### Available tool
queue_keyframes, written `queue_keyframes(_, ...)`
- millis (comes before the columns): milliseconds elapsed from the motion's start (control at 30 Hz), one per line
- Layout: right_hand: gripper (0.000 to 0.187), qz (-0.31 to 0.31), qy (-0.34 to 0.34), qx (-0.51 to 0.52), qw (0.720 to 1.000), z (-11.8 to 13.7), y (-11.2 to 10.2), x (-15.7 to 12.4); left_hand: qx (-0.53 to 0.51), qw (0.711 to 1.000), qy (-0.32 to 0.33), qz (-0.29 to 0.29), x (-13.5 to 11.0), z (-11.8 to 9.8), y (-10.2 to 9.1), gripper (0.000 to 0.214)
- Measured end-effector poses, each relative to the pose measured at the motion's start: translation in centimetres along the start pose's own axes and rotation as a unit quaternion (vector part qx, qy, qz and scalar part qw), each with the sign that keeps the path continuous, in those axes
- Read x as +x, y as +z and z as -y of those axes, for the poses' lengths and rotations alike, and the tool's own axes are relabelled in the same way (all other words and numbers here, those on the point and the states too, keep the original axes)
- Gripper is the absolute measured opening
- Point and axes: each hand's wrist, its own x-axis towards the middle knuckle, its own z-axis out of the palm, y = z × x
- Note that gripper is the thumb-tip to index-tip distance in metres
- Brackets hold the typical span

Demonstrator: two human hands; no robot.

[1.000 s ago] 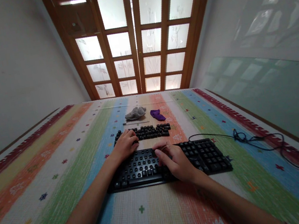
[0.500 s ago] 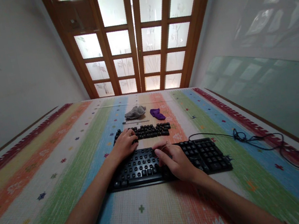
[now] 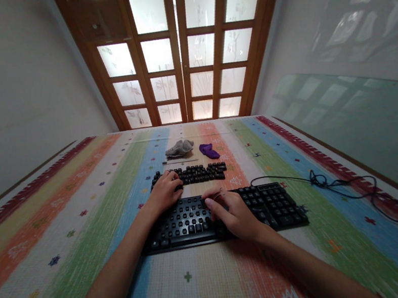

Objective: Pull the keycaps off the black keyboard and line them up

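Observation:
A black keyboard (image 3: 191,215) lies flat on the table, many of its key positions bare in the left and middle part. Behind it, loose black keycaps (image 3: 203,173) are laid out in rows. Resting over the left end of these rows is my left hand (image 3: 168,190), palm down, its fingers loosely bent and slightly apart. My right hand (image 3: 233,211) is above the middle of the keyboard, thumb and forefinger pinched on a small dark keycap, mostly hidden by the fingers.
Beyond the keycaps lie a thin stick-like tool (image 3: 181,161), a crumpled grey cloth (image 3: 180,148) and a purple cloth (image 3: 209,151). The keyboard's cable (image 3: 328,182) runs tangled to the right across the striped tablecloth (image 3: 82,252). Wooden glazed doors (image 3: 174,32) stand at the far end.
Almost nothing differs. Both hands keep their places, and the whole view has shifted very slightly.

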Motion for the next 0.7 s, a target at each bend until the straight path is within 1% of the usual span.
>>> queue_keyframes(100, 0.018, 0.005, 0.002, -0.001, 1.000, 0.0, -0.1, 0.0, -0.006, 1.000, -0.011, -0.004, -0.1, -0.1, -0.4, 0.021)
queue_keyframes(200, 0.017, 0.001, 0.000, 0.003, 1.000, -0.1, -0.3, 0.1, -0.009, 0.999, -0.027, -0.014, -0.4, -0.1, -1.2, 0.031)
queue_keyframes(267, 0.018, -0.001, -0.003, 0.005, 1.000, -0.1, -0.4, 0.2, -0.009, 0.999, -0.032, -0.025, -0.9, -0.1, -1.9, 0.030)
queue_keyframes(333, 0.020, 0.001, -0.008, -0.003, 1.000, 0.0, -0.5, 0.2, -0.014, 0.999, -0.030, -0.033, -1.6, -0.2, -2.5, 0.023)
queue_keyframes(433, 0.022, 0.020, -0.009, -0.020, 1.000, 0.2, -0.4, 0.2, -0.034, 0.999, -0.021, -0.031, -3.0, -0.9, -3.1, 0.015)
queue_keyframes(567, 0.022, 0.059, 0.011, 0.000, 0.998, 0.2, -0.1, 0.0, -0.068, 0.997, -0.008, -0.019, -4.7, -2.4, -3.2, 0.023)
queue_keyframes(700, 0.024, 0.070, 0.031, 0.028, 0.997, -0.1, 0.3, -0.1, -0.103, 0.994, 0.006, -0.025, -5.7, -3.5, -3.1, 0.026)
